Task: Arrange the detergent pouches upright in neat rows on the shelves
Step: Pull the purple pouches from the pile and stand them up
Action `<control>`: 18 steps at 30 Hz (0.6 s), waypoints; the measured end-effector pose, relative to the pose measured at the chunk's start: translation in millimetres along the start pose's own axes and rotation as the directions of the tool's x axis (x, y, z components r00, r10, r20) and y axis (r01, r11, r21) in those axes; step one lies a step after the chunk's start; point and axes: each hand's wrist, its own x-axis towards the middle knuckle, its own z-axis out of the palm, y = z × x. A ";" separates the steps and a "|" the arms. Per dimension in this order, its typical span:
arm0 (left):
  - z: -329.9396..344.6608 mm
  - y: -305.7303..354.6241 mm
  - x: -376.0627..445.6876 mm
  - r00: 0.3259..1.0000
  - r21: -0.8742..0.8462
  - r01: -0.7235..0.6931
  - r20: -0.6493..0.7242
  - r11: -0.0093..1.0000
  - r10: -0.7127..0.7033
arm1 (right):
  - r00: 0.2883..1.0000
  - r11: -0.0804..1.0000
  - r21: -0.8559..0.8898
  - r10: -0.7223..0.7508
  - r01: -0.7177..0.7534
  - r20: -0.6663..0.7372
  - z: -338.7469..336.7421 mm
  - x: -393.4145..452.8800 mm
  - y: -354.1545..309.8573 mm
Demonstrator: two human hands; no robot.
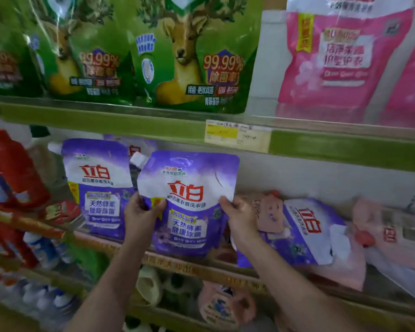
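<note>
Pouch: purple pouch (188,202) upright, middle of the frame, on the middle shelf (201,267).
Left hand (141,212): pinches its left edge.
Right hand (240,214): pinches its right edge.
Neighbour: second purple pouch (98,185) stands just left.

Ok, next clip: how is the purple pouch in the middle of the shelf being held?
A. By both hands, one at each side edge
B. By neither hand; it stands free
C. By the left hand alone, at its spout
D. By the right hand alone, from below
A: the left hand grips the purple pouch at its left edge and the right hand pinches its right edge, holding it upright above the shelf lip.
</note>
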 end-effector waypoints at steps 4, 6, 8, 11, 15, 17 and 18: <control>1.1 -19.5 -1.5 1.000 0.095 0.003 -0.013 0.995 -0.002 | 0.999 0.999 -0.037 0.020 -0.022 -0.043 5.8 1.6 4.8; 2.5 -21.6 -7.9 0.999 0.127 0.035 -0.015 0.991 -0.033 | 0.999 0.999 -0.038 0.030 -0.031 -0.032 3.1 -2.4 1.1; 5.0 -25.1 -22.7 0.999 0.181 0.042 -0.035 0.983 -0.037 | 0.994 0.997 -0.014 0.071 -0.073 -0.082 -5.8 -7.3 -2.2; 9.6 -32.9 -49.5 0.999 0.314 0.042 -0.046 0.948 -0.029 | 0.944 0.951 0.135 0.298 -0.280 -0.143 -20.3 -20.0 0.4; 27.8 -37.8 -70.7 0.997 0.534 0.047 0.023 0.844 -0.070 | 0.814 0.808 0.216 0.575 -0.549 -0.082 -6.1 -27.1 -11.3; 36.0 -39.0 -76.0 0.989 0.577 0.054 0.080 0.815 -0.123 | 0.768 0.740 0.308 0.639 -0.598 -0.046 5.0 -21.0 -17.5; 38.8 -39.5 -77.5 0.984 0.585 0.061 0.098 0.809 -0.146 | 0.746 0.705 0.366 0.665 -0.608 -0.041 8.9 -17.8 -19.3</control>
